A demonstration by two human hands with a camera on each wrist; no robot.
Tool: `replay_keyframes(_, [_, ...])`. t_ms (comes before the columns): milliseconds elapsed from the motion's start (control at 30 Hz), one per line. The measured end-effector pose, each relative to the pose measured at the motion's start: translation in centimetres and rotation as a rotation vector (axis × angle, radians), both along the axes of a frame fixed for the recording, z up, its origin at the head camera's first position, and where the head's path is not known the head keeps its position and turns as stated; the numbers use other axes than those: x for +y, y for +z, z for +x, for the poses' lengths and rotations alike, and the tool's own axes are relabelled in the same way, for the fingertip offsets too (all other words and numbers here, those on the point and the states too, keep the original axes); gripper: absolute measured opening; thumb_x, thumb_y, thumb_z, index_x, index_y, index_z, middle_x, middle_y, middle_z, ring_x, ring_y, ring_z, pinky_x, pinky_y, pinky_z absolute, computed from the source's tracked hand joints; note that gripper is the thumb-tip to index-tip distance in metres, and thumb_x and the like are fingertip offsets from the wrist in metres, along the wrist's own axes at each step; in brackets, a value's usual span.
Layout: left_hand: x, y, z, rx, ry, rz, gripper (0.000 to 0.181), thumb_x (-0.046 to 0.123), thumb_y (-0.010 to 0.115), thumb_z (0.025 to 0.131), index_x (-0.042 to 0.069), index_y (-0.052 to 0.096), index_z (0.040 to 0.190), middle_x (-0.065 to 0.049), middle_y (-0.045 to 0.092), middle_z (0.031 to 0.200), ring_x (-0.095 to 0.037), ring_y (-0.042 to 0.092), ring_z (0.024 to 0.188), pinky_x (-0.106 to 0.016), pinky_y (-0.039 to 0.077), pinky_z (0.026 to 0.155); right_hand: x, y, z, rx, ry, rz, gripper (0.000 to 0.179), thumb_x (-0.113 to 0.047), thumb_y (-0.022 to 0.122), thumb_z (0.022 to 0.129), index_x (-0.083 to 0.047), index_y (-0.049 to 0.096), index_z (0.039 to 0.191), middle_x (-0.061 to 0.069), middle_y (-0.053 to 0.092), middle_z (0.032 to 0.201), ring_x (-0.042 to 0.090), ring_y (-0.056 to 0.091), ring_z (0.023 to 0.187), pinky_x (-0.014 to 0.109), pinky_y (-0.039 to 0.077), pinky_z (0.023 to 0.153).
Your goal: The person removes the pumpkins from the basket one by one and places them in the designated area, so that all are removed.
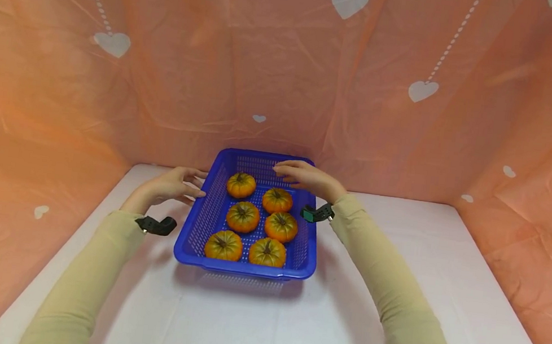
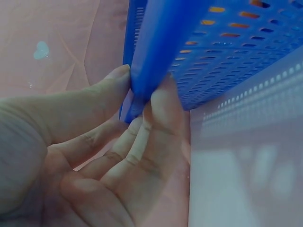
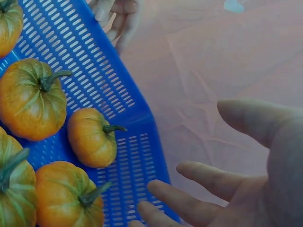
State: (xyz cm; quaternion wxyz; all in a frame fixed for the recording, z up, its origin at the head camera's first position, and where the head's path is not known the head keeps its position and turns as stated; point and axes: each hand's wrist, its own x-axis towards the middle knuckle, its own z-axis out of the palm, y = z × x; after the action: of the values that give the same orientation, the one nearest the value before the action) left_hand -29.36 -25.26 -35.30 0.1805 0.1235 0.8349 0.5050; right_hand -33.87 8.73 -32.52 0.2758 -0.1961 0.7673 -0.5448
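Note:
Several small orange-and-green pumpkins (image 1: 242,217) lie in a blue plastic basket (image 1: 244,268) with slotted walls. At the basket's left side, my left hand (image 1: 172,184) pinches the rim. The left wrist view shows that rim (image 2: 163,42) between the thumb (image 2: 104,90) and the fingers. My right hand (image 1: 311,179) hovers over the back right part of the basket, fingers spread and holding nothing. Below it, in the right wrist view, a pumpkin (image 3: 92,137) with a dark stem sits close to the basket's corner.
The basket stands toward the back of a table with a white cover (image 1: 217,324). Behind and at both sides hangs a peach-coloured curtain (image 1: 278,64) with white hearts. Both wrists carry black straps (image 1: 156,226).

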Motion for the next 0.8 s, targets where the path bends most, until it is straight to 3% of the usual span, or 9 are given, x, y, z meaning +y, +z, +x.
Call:
replay_keyframes(600, [-0.2, -0.2, -0.2, -0.015, -0.003, -0.012, 0.061, 0.002, 0.062, 0.091, -0.009, 0.031, 0.143, -0.031, 0.046, 0.126, -0.025, 0.063, 0.092, -0.042, 0.054, 0.081, -2.2, -2.1, -1.2, -0.019, -0.007, 0.142, 0.056, -0.033, 0.051, 0.099, 0.000, 0.041, 0.143, 0.018, 0.034, 0.149, 0.035, 0.028, 0.138, 0.048, 0.023, 0.112])
replay_keyframes(800, [-0.1, -0.2, -0.2, -0.013, 0.000, -0.016, 0.061, 0.002, 0.062, 0.091, -0.009, 0.031, 0.143, -0.031, 0.046, 0.125, -0.026, 0.062, 0.091, -0.042, 0.054, 0.081, -2.3, -2.9, -1.6, -0.036, -0.056, 0.141, 0.056, -0.033, 0.052, 0.098, 0.000, 0.042, 0.142, 0.018, 0.037, 0.147, 0.033, 0.032, 0.136, 0.045, 0.025, 0.111])
